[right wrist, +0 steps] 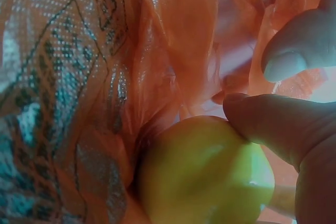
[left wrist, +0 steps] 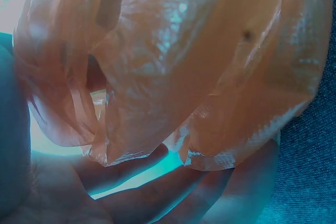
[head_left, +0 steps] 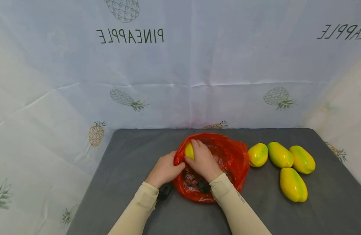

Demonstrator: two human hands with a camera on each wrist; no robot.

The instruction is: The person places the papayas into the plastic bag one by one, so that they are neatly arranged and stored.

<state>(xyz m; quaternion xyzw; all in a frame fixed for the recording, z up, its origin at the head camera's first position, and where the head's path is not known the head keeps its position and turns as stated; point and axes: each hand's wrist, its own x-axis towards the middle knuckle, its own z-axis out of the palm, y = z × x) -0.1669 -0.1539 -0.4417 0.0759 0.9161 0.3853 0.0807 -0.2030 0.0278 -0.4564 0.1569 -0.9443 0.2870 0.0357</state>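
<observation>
On my remote feed the yellow-green fruit [head_left: 189,151] is just inside the red bag's [head_left: 240,163] mouth, near its left rim, and the right grip [head_left: 202,160] is curled around it. Left grip [head_left: 165,168] is pinching that rim, I reckon so the thin plastic doesn't flop shut. Four more fruits [head_left: 280,155] lie right of the bag on the table [head_left: 133,153], probably for easy reach.

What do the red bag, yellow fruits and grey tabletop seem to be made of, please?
The red bag looks like thin, glossy plastic film, crinkled and translucent. The yellow fruits have smooth skins with shiny highlights; real or moulded plastic, I cannot tell. The grey tabletop seems cloth-covered: matte, finely woven.
</observation>
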